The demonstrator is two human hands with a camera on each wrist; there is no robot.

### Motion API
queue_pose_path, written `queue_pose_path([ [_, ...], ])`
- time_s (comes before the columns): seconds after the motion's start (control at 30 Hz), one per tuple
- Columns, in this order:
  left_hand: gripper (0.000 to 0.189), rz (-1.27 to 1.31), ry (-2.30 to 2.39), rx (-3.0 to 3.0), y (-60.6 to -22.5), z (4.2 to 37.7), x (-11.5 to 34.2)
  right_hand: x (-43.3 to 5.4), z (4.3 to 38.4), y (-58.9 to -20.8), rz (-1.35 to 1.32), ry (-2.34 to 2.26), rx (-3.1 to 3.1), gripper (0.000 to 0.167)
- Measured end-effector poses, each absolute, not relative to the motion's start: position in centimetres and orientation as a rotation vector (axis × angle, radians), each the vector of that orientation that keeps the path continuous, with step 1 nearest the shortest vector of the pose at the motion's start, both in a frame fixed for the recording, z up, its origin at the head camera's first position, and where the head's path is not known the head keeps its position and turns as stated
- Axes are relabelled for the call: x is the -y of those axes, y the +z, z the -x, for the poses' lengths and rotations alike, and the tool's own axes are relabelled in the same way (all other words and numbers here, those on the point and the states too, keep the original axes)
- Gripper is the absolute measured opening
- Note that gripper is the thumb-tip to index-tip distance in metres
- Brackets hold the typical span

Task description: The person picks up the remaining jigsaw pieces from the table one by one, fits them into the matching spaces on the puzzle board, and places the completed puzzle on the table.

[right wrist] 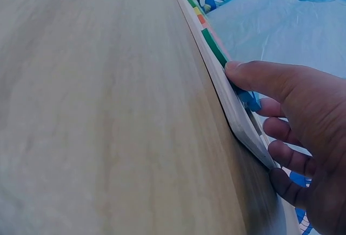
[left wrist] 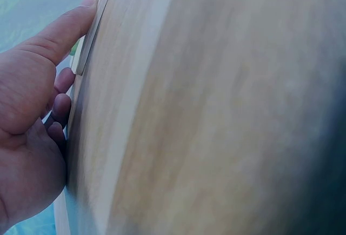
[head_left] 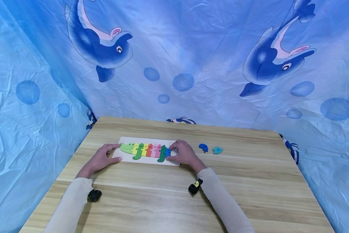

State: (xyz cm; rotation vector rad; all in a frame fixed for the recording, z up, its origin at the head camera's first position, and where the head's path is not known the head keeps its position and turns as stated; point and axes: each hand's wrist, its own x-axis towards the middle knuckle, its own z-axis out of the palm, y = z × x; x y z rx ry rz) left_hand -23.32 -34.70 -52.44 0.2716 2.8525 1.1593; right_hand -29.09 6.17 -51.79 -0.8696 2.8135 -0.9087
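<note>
Cream sleeves point(head_left: 227, 205) reach in to a crocodile puzzle board point(head_left: 148, 160)

From my remote seat I see both sleeves rise from the bottom of the head view, with a black device point(head_left: 94, 195) at each wrist. Between the two hands lies the board, flat on a wood-grain table point(head_left: 168, 200).

At the board's left end I have the left hand point(head_left: 100, 159), thumb and index finger spread apart: the thumb touches the near corner, and the index finger reaches the snout of the green crocodile head point(head_left: 127, 148). My left wrist view shows that thumb straight against the board's edge, the other visible fingers bent.

At the opposite end the right hand point(head_left: 186, 153) pinches a blue piece point(head_left: 167, 152) between thumb and fingers, just beside a green leg piece point(head_left: 162, 153). I cannot tell whether the blue one sits fully down. Coloured segments point(head_left: 149, 150) in yellow, green, orange and pink fill the row from the head.

Right of that hand, I see a dark blue curved piece point(head_left: 203, 148) and a teal piece point(head_left: 217, 150) lying near each other on the table. Behind hangs a blue sheet point(head_left: 215, 42) printed with dolphins point(head_left: 88, 40).
</note>
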Motion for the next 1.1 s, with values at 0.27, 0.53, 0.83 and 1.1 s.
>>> queue_pose_path([
  [0.27, 0.072, -0.281, 1.157, -2.856, -52.5, 23.4, 34.8, -6.1, 29.3, -52.2, 0.867, -0.880, -2.832, 0.052],
  [0.53, 0.071, -0.301, 1.149, -2.873, -52.6, 23.3, 34.7, -6.1, 29.3, -52.2, 0.870, -0.869, -2.824, 0.049],
  [0.83, 0.072, -0.295, 1.160, -2.861, -52.3, 23.3, 34.5, -6.9, 29.0, -51.2, 0.895, -0.912, -2.800, 0.046],
  [1.1, 0.072, -0.287, 1.150, -2.853, -52.2, 23.3, 34.6, -9.1, 28.9, -49.4, 0.884, -1.041, -2.800, 0.045],
])
